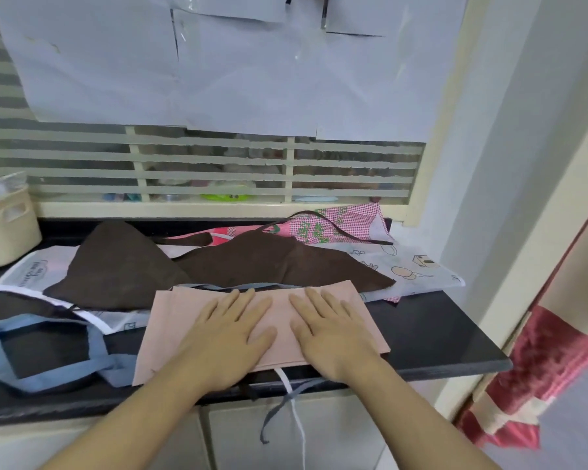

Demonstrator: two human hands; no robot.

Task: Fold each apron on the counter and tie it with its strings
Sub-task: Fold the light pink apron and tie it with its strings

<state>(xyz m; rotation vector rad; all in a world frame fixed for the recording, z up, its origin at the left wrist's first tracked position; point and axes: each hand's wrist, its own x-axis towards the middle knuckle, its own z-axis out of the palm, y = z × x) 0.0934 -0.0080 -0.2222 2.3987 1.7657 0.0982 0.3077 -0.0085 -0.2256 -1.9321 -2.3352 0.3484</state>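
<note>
A folded pink apron (360, 310) lies on the black counter (448, 337) in front of me. My left hand (228, 330) and my right hand (330, 330) press flat on it side by side, fingers straight. Its blue neck strap (41, 351) loops out to the left, and blue strings (279, 412) hang over the counter's front edge beside a white string (296, 418). Behind it lie a brown apron (218, 266), a white printed apron (418, 266) and a pink checked apron (336, 222), all unfolded and overlapping.
A cream plastic basket (4, 225) stands at the back left of the counter. A barred window with paper sheets taped over it (218, 164) runs behind. A red and cream curtain (537, 368) hangs at the right. Cabinet doors (336, 435) are below the counter.
</note>
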